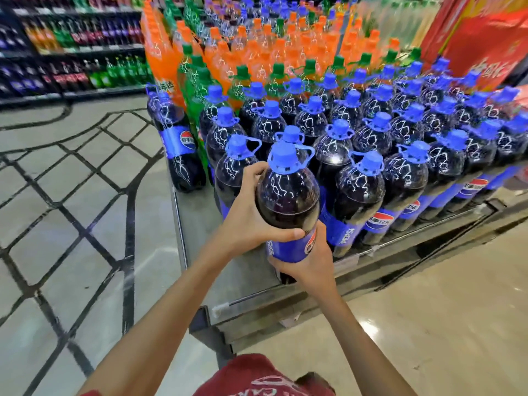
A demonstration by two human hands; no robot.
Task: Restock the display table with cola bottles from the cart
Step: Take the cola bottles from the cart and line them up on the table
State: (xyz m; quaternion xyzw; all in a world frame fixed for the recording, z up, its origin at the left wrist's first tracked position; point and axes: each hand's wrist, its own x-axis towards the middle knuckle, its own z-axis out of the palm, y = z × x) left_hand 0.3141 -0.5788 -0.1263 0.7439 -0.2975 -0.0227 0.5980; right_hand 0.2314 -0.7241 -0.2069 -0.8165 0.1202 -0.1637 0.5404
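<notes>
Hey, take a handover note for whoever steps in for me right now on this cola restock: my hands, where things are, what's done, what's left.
Left hand: grips the upper part of a cola bottle.
Right hand: grips the same bottle lower down, at its label.
The bottle is upright at the near left corner of the display table; I cannot tell whether it is set down.
Done: rows of cola bottles fill most of the table.
Left: probably release this one in the bare corner, then fetch more. The cart is not in view.

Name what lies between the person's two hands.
In the head view, the cola bottle lies between them: the left hand grips its dark shoulder, the right hand its blue label.
</notes>
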